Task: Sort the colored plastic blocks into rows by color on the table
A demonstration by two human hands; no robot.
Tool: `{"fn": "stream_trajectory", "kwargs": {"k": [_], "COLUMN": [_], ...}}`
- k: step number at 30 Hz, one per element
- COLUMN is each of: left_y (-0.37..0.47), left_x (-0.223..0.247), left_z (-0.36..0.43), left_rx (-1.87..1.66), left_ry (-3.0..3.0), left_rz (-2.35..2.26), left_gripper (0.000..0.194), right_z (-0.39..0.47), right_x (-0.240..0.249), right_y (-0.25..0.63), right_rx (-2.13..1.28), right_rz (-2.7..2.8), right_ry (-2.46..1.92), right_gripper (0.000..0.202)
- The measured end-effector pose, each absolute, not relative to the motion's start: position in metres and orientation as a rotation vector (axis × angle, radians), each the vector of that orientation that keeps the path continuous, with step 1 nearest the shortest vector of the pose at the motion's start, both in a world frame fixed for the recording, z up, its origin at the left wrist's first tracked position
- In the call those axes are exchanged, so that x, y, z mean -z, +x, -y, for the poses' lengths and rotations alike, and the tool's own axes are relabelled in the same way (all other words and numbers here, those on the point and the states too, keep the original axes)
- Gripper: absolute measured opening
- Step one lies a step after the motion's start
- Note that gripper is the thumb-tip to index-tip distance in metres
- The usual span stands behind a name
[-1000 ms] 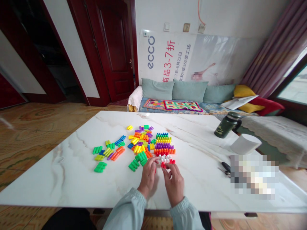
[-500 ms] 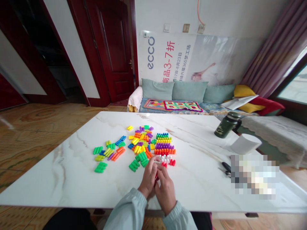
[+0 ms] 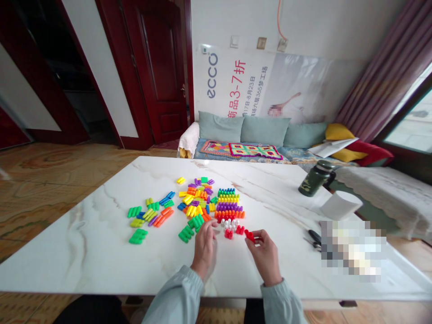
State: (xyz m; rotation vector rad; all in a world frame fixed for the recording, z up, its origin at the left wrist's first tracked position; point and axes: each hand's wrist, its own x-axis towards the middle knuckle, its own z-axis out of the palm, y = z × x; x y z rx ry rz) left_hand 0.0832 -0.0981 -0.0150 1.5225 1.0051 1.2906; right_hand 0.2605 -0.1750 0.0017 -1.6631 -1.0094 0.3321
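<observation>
In my right hand (image 3: 265,255), closed between thumb and fingers, is a red plastic piece (image 3: 249,235), held just right of two small red pieces (image 3: 234,231) on the table. My left hand (image 3: 204,246) is half curled beside the white pieces (image 3: 230,223), its fingers apart and nothing visible in it. Directly beyond the white pieces stand neat rows of small round-topped pieces: red, orange, purple (image 3: 229,207), yellow, green and blue. Left of my left hand lie green capsule-shaped pieces (image 3: 195,222) joined in groups.
A loose heap of joined coloured pieces (image 3: 194,198) spreads left of the rows, with more groups (image 3: 150,213) farther left. To the right are black-handled scissors (image 3: 315,236), a white paper roll (image 3: 340,204) and a dark green flask (image 3: 315,178). A sofa (image 3: 243,148) stands behind the table.
My hands were together over a red piece in front of the white ones. They have parted: my right hand moved right with a red piece, and my left hand shifted slightly left.
</observation>
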Motion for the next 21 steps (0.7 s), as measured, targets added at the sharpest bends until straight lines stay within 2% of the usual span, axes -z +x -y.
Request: {"fn": "stream_trajectory", "kwargs": {"k": [4,10,21], "left_y": [0.083,0.083,0.085], "left_x": [0.012,0.013,0.01], "left_z": [0.097,0.096,0.097], "left_rx": [-1.322,-1.297,-1.283], "left_ry": [1.499,1.482,1.433], "left_rz": [-1.042,-1.032,-1.022], "left_gripper": [0.043,0.041,0.041], "right_z": [0.179,0.178,0.161], "right_x": [0.005,0.004,0.0], "right_y": [0.271,0.273,0.252], "right_rx": [-0.126,-0.104,-0.019], "right_rz": [1.232,1.376,1.547], "right_ry": [-1.775,-1.775,-1.8], "right_gripper": [0.022,0.014,0.023]}}
